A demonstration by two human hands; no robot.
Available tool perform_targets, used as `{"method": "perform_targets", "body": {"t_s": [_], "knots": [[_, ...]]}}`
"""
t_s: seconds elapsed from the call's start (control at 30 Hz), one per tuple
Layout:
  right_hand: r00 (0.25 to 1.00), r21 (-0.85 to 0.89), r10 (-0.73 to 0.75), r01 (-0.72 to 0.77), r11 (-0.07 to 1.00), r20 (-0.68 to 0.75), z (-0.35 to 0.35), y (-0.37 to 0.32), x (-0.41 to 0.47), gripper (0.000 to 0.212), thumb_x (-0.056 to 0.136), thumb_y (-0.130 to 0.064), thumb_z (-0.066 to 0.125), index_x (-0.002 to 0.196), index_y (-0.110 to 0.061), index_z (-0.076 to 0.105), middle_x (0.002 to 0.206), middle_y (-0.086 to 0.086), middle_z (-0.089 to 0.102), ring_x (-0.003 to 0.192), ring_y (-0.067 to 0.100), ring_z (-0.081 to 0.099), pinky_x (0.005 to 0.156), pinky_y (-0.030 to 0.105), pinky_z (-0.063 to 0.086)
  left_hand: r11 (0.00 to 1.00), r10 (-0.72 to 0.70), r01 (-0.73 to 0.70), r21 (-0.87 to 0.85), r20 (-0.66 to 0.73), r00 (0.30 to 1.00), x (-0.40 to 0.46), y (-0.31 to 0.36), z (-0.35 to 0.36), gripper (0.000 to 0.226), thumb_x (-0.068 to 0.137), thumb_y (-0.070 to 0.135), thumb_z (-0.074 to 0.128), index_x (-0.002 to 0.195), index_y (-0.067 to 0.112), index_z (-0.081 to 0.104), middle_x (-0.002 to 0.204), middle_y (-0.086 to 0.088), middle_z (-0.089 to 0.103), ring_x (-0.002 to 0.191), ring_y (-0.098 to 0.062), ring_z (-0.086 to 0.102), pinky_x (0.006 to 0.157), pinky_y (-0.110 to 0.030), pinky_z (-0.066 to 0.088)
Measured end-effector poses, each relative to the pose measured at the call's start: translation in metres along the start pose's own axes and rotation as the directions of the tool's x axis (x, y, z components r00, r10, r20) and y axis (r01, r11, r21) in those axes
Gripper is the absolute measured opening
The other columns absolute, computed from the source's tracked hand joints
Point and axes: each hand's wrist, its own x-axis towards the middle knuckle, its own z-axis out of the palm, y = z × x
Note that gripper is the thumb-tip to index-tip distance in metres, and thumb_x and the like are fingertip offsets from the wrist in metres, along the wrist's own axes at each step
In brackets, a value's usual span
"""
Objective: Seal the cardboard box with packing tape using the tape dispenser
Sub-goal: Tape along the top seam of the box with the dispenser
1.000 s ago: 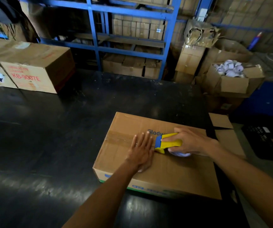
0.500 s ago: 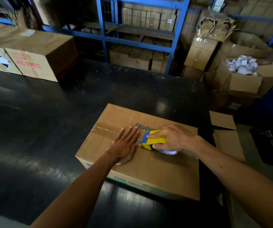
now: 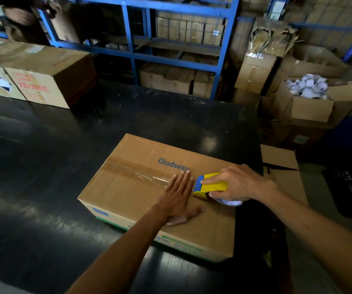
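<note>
A brown cardboard box (image 3: 128, 194) printed "Glodway" lies flat on the black table (image 3: 43, 166). A strip of clear packing tape (image 3: 137, 172) runs along its top seam from the left edge toward the middle. My left hand (image 3: 179, 194) lies flat, fingers spread, on the box top at the tape's near end. Just to its right, my right hand (image 3: 234, 183) grips a yellow and blue tape dispenser (image 3: 209, 186) pressed on the box; a white tape roll shows under my palm.
Large cardboard boxes (image 3: 43, 75) stand at the table's far left. Blue shelving (image 3: 177, 49) with cartons is behind. An open box of white rolls (image 3: 310, 96) and stacked cartons sit at the right. Flat cardboard (image 3: 281, 160) lies beside the table's right edge, near a black crate (image 3: 349, 192).
Both hands have shifted to the right along the seam, leaving more tape laid down behind them. The camera view has also shifted.
</note>
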Motion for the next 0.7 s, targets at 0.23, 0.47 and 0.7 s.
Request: {"method": "perform_targets", "body": {"t_s": [0.23,0.47,0.7], "knots": [[1.000,0.061,0.013,-0.013,0.998,0.000,0.002,0.003,-0.002,0.052,0.083,-0.074,0.049,0.133,-0.058,0.048,0.115,-0.001,0.065,0.105,0.020,0.058,0.071,0.029,0.034,0.999,-0.011,0.011,0.039,0.006,1.000,0.000,0.001,-0.003,0.111,0.080,0.085,0.000,0.157,0.006,0.001,0.164,-0.014,-0.008,0.152,-0.027,-0.009,0.124,-0.044,-0.001],[0.998,0.091,0.029,-0.035,0.995,0.064,0.003,0.017,-0.022,0.056,0.082,-0.078,0.044,0.135,-0.059,0.044,0.116,-0.003,0.062,0.106,0.020,0.057,0.075,0.032,0.040,1.000,-0.007,0.007,0.016,-0.003,1.000,0.000,-0.002,-0.002,0.108,0.081,0.085,0.002,0.157,0.008,0.001,0.165,-0.012,-0.007,0.152,-0.023,-0.011,0.124,-0.041,-0.003],[0.981,0.073,0.145,-0.156,0.985,0.129,0.021,0.052,-0.079,0.056,0.084,-0.079,0.039,0.138,-0.064,0.033,0.101,-0.007,0.048,0.084,0.009,0.046,0.079,0.035,0.048,0.999,0.008,-0.010,0.044,0.051,0.999,0.003,0.004,-0.009,0.111,0.079,0.086,0.000,0.157,0.007,-0.005,0.163,-0.016,-0.016,0.151,-0.028,-0.017,0.123,-0.045,-0.006]]}}
